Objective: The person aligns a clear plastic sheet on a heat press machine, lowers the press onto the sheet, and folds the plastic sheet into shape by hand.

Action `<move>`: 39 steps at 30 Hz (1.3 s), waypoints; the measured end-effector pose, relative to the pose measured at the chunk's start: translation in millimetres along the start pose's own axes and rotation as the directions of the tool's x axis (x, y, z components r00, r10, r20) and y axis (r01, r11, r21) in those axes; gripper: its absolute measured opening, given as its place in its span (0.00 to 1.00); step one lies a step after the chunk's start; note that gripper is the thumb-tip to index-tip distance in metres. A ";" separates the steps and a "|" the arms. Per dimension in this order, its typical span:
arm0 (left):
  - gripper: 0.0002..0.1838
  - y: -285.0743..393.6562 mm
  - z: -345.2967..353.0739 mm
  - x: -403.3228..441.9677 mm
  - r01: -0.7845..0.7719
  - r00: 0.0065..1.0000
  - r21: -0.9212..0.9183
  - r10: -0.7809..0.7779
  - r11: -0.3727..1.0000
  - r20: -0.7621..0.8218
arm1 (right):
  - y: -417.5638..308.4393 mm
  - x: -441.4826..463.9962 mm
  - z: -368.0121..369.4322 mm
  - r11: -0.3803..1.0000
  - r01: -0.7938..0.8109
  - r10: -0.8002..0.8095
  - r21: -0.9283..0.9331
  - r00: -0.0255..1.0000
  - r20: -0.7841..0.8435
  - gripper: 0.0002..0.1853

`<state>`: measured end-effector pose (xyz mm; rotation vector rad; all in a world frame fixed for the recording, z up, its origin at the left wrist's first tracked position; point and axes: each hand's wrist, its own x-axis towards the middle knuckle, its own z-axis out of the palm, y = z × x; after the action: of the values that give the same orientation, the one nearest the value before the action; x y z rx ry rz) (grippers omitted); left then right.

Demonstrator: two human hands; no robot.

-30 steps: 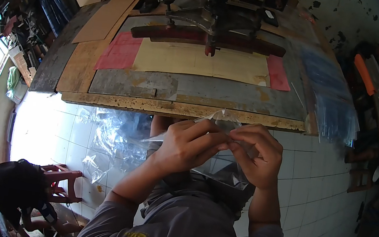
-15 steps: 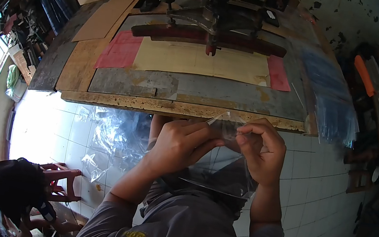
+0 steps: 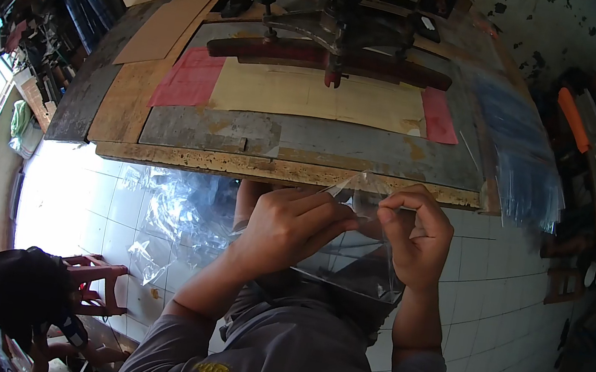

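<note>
1. Low on the left, crumpled clear plastic (image 3: 183, 219) lies over the tiled floor (image 3: 471, 283).
2. The left hand (image 3: 294, 227) is nearly closed, fingers folded together over the thumb, grasping the left side of a clear film (image 3: 358, 259).
3. Between the two hands, the film spreads out – its peak by the near edge of the desk (image 3: 284, 173), its lower part over the person's lap.
4. The right hand (image 3: 416, 237) pinches the film's right side between thumb and forefinger, other fingers curled.
</note>
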<state>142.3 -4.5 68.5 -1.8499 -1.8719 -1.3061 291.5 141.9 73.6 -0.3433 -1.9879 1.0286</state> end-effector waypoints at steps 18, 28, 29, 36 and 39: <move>0.08 -63.2 -87.7 31.6 0.176 0.980 0.070 -0.181 0.982 0.081 | 94.2 45.9 -27.8 0.938 0.054 0.033 0.343 0.969 -0.243 0.09; 0.24 -156.4 -29.4 2.0 0.499 0.848 -0.308 -0.530 0.810 -0.022 | 154.4 64.7 -1.8 0.904 -0.281 0.315 0.323 0.947 -0.058 0.12; 0.23 -156.1 -27.3 -1.3 0.520 0.828 -0.335 -0.560 0.786 -0.029 | 154.4 64.2 -1.5 0.904 -0.287 0.321 0.316 0.945 -0.062 0.12; 0.23 -150.6 -27.8 0.3 0.516 0.818 -0.423 -0.575 0.745 -0.012 | 148.6 63.6 2.0 0.918 -0.312 0.343 0.245 0.935 -0.092 0.12; 0.24 -145.1 -32.4 3.9 0.587 0.789 -0.384 -0.609 0.713 0.075 | 149.1 64.2 1.9 0.922 -0.318 0.347 0.222 0.932 -0.107 0.12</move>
<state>-0.5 1.4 27.4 -1.3349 -2.4411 -2.0437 231.9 270.3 -5.7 -0.6427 -1.7113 1.3669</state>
